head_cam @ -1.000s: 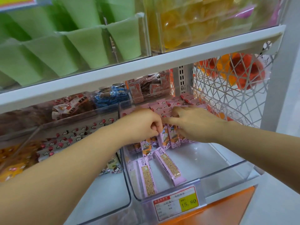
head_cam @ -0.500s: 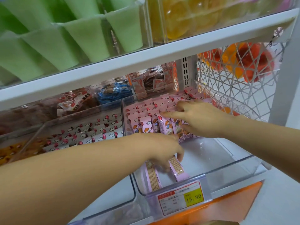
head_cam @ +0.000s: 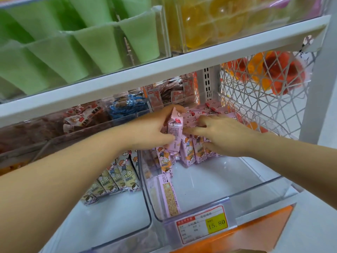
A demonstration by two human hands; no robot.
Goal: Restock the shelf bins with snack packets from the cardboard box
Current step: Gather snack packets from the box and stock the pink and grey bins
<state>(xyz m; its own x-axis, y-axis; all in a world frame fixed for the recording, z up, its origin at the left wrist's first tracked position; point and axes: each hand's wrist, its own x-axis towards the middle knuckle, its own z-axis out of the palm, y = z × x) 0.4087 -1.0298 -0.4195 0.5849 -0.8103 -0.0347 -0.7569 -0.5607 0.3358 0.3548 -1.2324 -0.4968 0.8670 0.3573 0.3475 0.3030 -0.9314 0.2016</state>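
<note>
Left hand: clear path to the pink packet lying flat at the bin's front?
Probably not yet: the left hand already grips a pink packet. The flat packet lies uncovered in the open-topped clear bin, so the path is free.

Pink cartoon-printed packets (head_cam: 174, 133), yellow price tag (head_cam: 216, 224) (red-bordered), green cups (head_cam: 98, 44)

Clear bin (head_cam: 259, 187) front floor bare; upright pink packets (head_cam: 193, 152) block rear; shelf board (head_cam: 164, 70) caps overhead.

Price tag (head_cam: 202, 227) on front; wire basket (head_cam: 255, 99) right
</note>
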